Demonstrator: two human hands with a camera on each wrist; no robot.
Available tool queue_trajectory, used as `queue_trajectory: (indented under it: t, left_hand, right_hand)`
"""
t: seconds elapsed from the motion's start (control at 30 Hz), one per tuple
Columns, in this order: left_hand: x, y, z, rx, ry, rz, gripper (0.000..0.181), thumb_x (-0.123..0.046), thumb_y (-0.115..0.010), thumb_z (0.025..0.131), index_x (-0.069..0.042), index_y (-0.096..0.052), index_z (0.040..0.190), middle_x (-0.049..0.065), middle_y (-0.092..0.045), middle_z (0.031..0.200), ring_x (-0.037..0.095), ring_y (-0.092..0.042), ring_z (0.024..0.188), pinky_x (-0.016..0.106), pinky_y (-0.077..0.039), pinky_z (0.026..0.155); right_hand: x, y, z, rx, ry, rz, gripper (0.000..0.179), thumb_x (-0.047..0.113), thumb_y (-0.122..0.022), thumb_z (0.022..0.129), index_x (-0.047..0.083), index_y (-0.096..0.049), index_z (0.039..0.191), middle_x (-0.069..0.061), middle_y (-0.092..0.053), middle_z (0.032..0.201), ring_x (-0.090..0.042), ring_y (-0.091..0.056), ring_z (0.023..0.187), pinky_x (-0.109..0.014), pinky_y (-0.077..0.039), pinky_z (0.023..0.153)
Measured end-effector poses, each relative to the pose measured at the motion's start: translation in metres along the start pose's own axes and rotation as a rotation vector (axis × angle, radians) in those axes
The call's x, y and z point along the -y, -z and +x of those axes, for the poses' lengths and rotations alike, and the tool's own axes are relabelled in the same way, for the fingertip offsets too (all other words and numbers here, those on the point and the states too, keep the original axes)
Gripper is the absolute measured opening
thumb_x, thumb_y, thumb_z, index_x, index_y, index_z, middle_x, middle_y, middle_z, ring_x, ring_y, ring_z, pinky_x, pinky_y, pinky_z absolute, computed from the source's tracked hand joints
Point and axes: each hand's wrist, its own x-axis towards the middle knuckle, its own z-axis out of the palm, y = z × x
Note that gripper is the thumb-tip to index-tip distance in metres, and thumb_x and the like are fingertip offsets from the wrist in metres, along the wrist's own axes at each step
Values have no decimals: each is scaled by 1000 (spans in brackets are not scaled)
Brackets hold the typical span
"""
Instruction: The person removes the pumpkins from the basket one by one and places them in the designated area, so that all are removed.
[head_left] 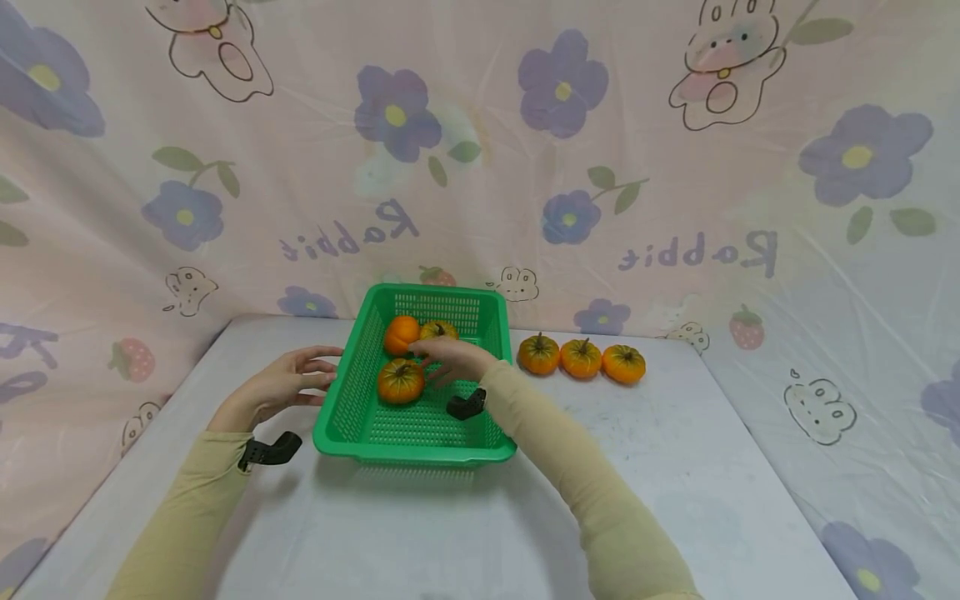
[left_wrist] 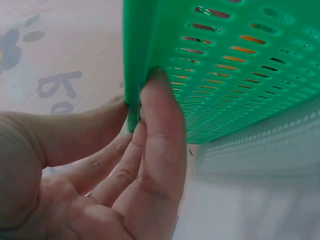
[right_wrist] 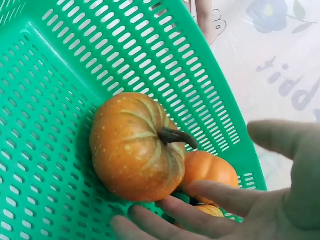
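A green plastic basket (head_left: 412,452) with slotted walls holds three small pumpkins. The nearest pumpkin (head_left: 400,383) is orange with pale green stripes and a dark stem. Behind it are a plainer orange pumpkin (head_left: 399,337) and a striped pumpkin (head_left: 439,331), partly covered by the right hand. My left hand (head_left: 292,382) pinches the basket's left rim (left_wrist: 140,50) between thumb and fingers. Over the inside of the basket, my right hand (head_left: 459,360) has its fingers spread and holds nothing. Its fingertips are beside the nearest pumpkin (right_wrist: 137,150) in the right wrist view.
Three more striped pumpkins stand in a row right of the basket: a left one (head_left: 538,355), a middle one (head_left: 581,359) and a right one (head_left: 624,365). They are near the back edge of the white table (head_left: 675,467). A printed cloth (head_left: 480,192) hangs behind.
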Motion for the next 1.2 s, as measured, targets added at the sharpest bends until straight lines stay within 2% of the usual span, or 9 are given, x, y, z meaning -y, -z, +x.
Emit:
queue_trajectory:
  t: [0.17, 0.4, 0.53, 0.67, 0.97, 1.2]
  left_hand:
    - [0, 0, 0, 1, 3, -2, 61, -17, -59, 97, -5, -28, 148, 25, -44, 130, 25, -59, 100, 40, -55, 83]
    - [-1, 0, 0, 2, 0, -4, 61, -16, -59, 97, -5, -28, 148, 25, -44, 129, 25, -59, 99, 41, -55, 83]
    - [1, 0, 0, 1, 4, -6, 61, -16, -59, 97, -5, -28, 148, 25, -44, 130, 26, -59, 100, 41, -55, 83]
    - [1, -1, 1, 3, 5, -13, 60, -16, -58, 97, -5, -28, 148, 25, -44, 129, 25, -60, 101, 41, -55, 84]
    - [0, 0, 1, -3, 5, -10, 62, -16, -60, 96, -5, -29, 148, 23, -47, 126, 23, -61, 100, 41, -55, 83]
    - [1, 1, 1, -2, 6, -18, 62, -16, -61, 96, -5, -29, 148, 23, -47, 126, 23, -61, 100, 41, -55, 84]
  right_hand:
    - [1, -5, 1, 9, -38, -1, 68, 43, -57, 94, 3, -37, 145, -21, -41, 138, -43, -45, 122, -56, -41, 98]
    - [1, -10, 3, -2, -74, -1, 78, 40, -61, 92, 6, -22, 150, -19, -32, 147, -43, -40, 127, -55, -43, 97]
    - [-3, -13, 4, 20, -56, -24, 61, 35, -59, 95, 6, -39, 144, -16, -31, 148, -43, -39, 127, -54, -45, 95]
    - [-7, -13, 6, 42, -29, -36, 42, 32, -58, 96, 6, -56, 130, -16, -36, 145, -42, -43, 124, -53, -46, 94]
    - [-7, -13, 6, 37, -20, -16, 42, 27, -57, 97, 4, -52, 132, -18, -37, 144, -41, -47, 121, -53, -46, 94]
    - [-9, -12, 10, 42, -32, 35, 42, 19, -57, 97, 1, -50, 134, -19, -46, 133, -40, -50, 118, -51, -48, 93]
